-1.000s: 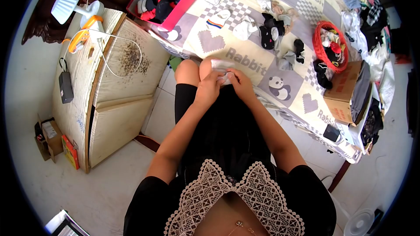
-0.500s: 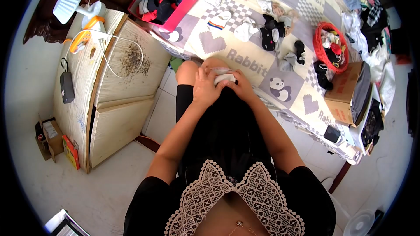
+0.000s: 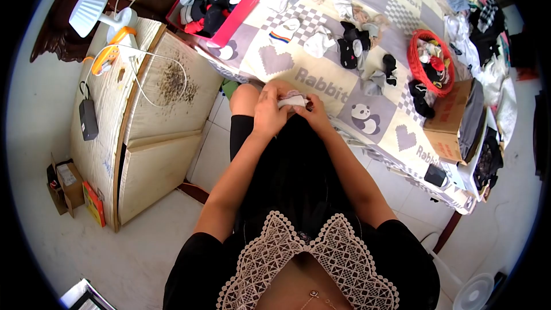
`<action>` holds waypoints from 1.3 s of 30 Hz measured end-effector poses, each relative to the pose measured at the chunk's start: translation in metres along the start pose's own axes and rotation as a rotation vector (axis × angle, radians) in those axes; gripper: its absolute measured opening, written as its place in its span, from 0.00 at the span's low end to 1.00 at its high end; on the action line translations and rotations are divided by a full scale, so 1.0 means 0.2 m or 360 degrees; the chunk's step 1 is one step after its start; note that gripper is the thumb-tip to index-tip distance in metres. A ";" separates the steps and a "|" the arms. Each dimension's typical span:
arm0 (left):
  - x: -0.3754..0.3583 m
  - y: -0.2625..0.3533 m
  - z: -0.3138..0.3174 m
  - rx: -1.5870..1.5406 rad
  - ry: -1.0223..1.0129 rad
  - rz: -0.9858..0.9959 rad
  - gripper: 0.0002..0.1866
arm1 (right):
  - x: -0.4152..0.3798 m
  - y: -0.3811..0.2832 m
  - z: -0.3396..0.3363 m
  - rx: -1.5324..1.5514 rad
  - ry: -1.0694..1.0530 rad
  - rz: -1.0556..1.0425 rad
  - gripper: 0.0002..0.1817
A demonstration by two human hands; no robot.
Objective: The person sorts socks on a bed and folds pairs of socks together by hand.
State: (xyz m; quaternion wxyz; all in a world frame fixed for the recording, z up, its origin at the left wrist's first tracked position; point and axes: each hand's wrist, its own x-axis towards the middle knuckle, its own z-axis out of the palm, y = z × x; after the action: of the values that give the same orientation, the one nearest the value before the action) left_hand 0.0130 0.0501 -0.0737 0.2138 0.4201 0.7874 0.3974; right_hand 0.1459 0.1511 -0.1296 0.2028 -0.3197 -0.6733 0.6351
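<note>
My left hand (image 3: 268,116) and my right hand (image 3: 313,116) meet above my lap, both closed on a bunched white sock (image 3: 293,101). A pinkish edge shows along its far side. The fingers cover much of it. Just beyond my knees, loose socks lie on the bed: a white sock with rainbow stripes (image 3: 284,31), a crumpled white sock (image 3: 319,42), black socks (image 3: 348,51) and a grey sock (image 3: 374,83).
A pink-red box (image 3: 244,14) of rolled socks sits at the bed's far left. On the right stand a red basket (image 3: 414,64) of small clothes and a cardboard box (image 3: 445,123). A lamp (image 3: 90,12) and cables top the cabinet (image 3: 163,178) at left.
The sock looks more compactly bunched, with its pinkish edge turned differently between my fingers. Both hands stay nearly in place. The view has shifted slightly.
</note>
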 end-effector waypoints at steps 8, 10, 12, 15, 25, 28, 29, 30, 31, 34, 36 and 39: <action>-0.12 0.09 -0.06 0.0472 0.0126 0.0393 0.24 | -0.08 -0.07 0.07 0.0013 0.0138 -0.0248 0.24; -0.13 0.09 -0.06 0.0465 0.0212 0.0410 0.24 | -0.09 -0.09 0.07 -0.0163 0.0181 -0.0330 0.24; -0.14 0.08 -0.05 0.0487 0.0246 0.0461 0.24 | -0.10 -0.11 0.08 -0.0284 0.0252 -0.0469 0.24; -0.13 0.06 -0.05 0.0507 0.0291 0.0572 0.23 | -0.11 -0.15 0.07 -0.0440 0.0238 -0.0525 0.24; -0.11 0.02 -0.12 -0.0008 -0.0180 0.0297 0.21 | -0.11 -0.28 0.00 -0.0669 0.0018 -0.0667 0.24; -0.12 0.03 -0.14 -0.0774 -0.0487 -0.0117 0.19 | -0.09 -0.28 -0.05 0.0026 -0.0356 0.0167 0.19; -0.12 0.03 -0.14 -0.1259 -0.0545 -0.0175 0.19 | -0.08 -0.29 -0.06 0.0444 -0.0373 0.0110 0.18; -0.11 0.05 -0.15 -0.1259 -0.0544 -0.0191 0.22 | -0.07 -0.30 -0.07 0.0861 -0.0390 0.0047 0.18; -0.11 0.06 -0.15 -0.1257 -0.0561 -0.0172 0.22 | -0.06 -0.28 -0.08 0.0856 -0.0371 0.0032 0.18; -0.11 0.08 -0.14 -0.1281 -0.0461 -0.0103 0.20 | -0.06 -0.24 -0.10 0.0823 -0.0649 0.0160 0.26; -0.12 0.10 -0.15 -0.1361 -0.0470 -0.0092 0.20 | -0.09 -0.26 -0.11 0.0972 -0.0705 0.0265 0.26; -0.11 0.11 -0.14 -0.1488 -0.0515 -0.0068 0.20 | -0.11 -0.30 -0.13 0.1159 -0.0754 0.0307 0.28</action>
State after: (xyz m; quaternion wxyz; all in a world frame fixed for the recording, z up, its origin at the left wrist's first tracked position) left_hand 0.0174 0.0258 -0.0393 0.5069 0.3191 0.4900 0.6333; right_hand 0.1685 0.1563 -0.0651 0.0821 -0.1346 -0.4008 0.9025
